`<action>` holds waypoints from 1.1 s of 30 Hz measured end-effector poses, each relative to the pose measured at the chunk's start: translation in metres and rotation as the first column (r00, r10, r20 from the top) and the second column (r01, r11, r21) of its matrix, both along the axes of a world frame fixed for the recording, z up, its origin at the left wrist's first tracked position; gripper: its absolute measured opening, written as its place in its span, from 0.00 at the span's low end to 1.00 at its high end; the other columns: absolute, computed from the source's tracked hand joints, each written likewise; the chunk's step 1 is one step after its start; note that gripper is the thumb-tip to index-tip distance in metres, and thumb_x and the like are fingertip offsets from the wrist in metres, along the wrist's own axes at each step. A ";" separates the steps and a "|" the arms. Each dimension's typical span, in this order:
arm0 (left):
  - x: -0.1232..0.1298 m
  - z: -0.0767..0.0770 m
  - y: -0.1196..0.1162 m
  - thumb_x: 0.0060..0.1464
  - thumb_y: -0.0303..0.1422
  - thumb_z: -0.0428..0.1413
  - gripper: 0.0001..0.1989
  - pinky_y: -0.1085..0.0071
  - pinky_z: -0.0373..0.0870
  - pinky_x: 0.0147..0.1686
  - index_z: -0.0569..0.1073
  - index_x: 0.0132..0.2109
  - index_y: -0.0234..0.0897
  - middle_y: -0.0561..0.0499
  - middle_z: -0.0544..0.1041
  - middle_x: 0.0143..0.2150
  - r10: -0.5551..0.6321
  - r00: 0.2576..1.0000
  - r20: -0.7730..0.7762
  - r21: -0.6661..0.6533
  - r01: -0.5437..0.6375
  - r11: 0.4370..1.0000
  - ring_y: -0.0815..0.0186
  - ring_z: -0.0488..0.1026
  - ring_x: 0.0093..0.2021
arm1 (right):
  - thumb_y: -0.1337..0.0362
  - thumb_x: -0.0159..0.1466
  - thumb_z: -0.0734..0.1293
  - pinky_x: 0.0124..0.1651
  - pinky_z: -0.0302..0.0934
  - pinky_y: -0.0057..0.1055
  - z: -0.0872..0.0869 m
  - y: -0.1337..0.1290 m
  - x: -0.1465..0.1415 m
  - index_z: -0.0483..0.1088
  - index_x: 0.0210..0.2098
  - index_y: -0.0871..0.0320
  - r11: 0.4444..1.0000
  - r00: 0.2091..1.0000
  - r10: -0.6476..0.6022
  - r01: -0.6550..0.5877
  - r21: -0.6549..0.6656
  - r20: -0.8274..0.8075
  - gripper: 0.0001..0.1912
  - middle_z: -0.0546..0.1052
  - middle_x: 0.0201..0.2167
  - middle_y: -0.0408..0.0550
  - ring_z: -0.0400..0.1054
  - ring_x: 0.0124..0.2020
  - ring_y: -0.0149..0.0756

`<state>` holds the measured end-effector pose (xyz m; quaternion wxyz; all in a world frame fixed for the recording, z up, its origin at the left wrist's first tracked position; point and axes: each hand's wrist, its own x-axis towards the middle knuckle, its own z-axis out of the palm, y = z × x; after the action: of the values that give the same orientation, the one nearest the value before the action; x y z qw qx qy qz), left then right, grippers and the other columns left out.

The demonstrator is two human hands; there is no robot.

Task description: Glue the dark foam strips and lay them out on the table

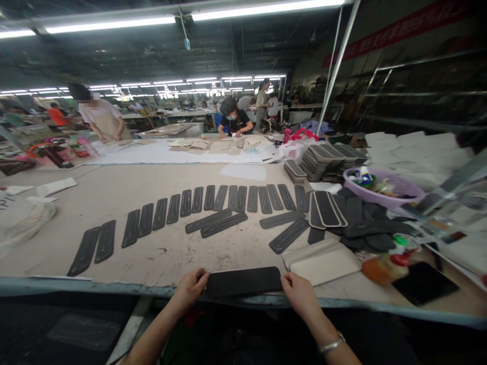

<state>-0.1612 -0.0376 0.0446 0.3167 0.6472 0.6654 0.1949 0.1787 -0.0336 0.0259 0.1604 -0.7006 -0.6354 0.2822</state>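
Between my hands, at the table's front edge, lies a black rectangular piece with rounded corners (243,282) and a pale rim along its far side. My left hand (192,285) pinches its left end. Its right end is gripped by my right hand (299,290), fingers closed at the corner. Beyond it, several dark strips with a shiny outline (184,203) form a curved row across the table. Two more strips (223,224) lie crossed in front of that row. Just right of my right hand sits a stack of cream rectangular sheets (323,261).
On the right are dark pieces with pale borders (327,209), stacked dark pieces (323,159), a purple basin (384,195), a bottle of amber liquid with a red cap (386,267) and a flat black rectangle (425,284). Co-workers (234,121) stand or sit across the table.
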 end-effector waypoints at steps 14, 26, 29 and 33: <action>0.017 -0.010 0.020 0.59 0.31 0.47 0.14 0.76 0.55 0.29 0.71 0.28 0.34 0.51 0.73 0.26 0.004 0.967 -0.254 -0.126 -0.037 0.991 0.69 0.69 0.29 | 0.62 0.67 0.57 0.37 0.55 0.31 0.004 0.003 -0.012 0.70 0.30 0.57 0.995 0.954 -0.010 0.040 -0.092 0.299 0.13 0.77 0.32 0.50 0.71 0.37 0.41; 0.012 -0.007 0.015 0.55 0.36 0.52 0.11 0.75 0.60 0.28 0.74 0.31 0.34 0.52 0.74 0.25 0.033 0.992 -0.121 -0.161 -0.053 0.986 0.67 0.72 0.28 | 0.59 0.67 0.55 0.36 0.54 0.32 -0.002 0.001 -0.007 0.66 0.31 0.54 0.993 0.948 0.054 -0.019 -0.115 0.315 0.13 0.76 0.32 0.49 0.71 0.36 0.43; 0.014 -0.010 0.016 0.55 0.35 0.52 0.10 0.75 0.61 0.29 0.75 0.32 0.34 0.52 0.75 0.25 0.039 0.983 -0.179 -0.169 -0.069 0.983 0.67 0.72 0.29 | 0.59 0.67 0.56 0.36 0.54 0.32 -0.003 0.001 -0.008 0.66 0.32 0.54 0.994 0.941 0.057 -0.021 -0.109 0.334 0.12 0.76 0.32 0.49 0.71 0.36 0.43; 0.016 -0.012 0.017 0.55 0.34 0.53 0.09 0.74 0.61 0.31 0.75 0.33 0.34 0.50 0.76 0.27 0.031 0.976 -0.214 -0.162 -0.066 0.985 0.66 0.72 0.31 | 0.59 0.67 0.56 0.36 0.54 0.32 -0.002 0.002 -0.009 0.66 0.32 0.55 0.992 0.938 0.057 -0.015 -0.123 0.343 0.12 0.76 0.31 0.49 0.71 0.36 0.43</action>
<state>-0.1453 -0.0207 0.0330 0.2931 0.6188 0.7249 0.0763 0.1692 -0.0318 0.0243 -0.0007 -0.7358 -0.6485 0.1949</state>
